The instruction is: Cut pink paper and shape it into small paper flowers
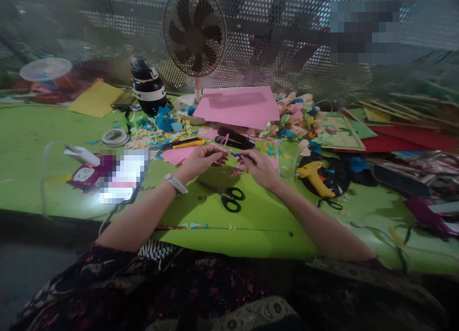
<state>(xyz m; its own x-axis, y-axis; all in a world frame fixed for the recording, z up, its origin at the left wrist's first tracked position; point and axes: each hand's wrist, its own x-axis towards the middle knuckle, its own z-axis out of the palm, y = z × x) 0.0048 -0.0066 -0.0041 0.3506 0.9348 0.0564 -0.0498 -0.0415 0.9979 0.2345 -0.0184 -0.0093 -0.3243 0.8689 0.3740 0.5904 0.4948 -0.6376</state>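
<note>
My left hand [204,160] and my right hand [258,167] meet above the green table [251,226], fingers pinched on a small pink paper piece [229,155] held between them. A white watch sits on my left wrist. Black-handled scissors [229,197] lie on the table just below my hands. A pink paper sheet [175,155] lies flat beside my left hand. What exactly the pinched paper is shaped like is too small to tell.
A large pink sheet [238,106] lies in front of a standing fan [194,32]. Heaps of paper scraps [158,130] spread around it. A yellow glue gun [315,177] rests at right, a phone [122,178] and tape roll [114,137] at left, a black helmet [147,87] behind.
</note>
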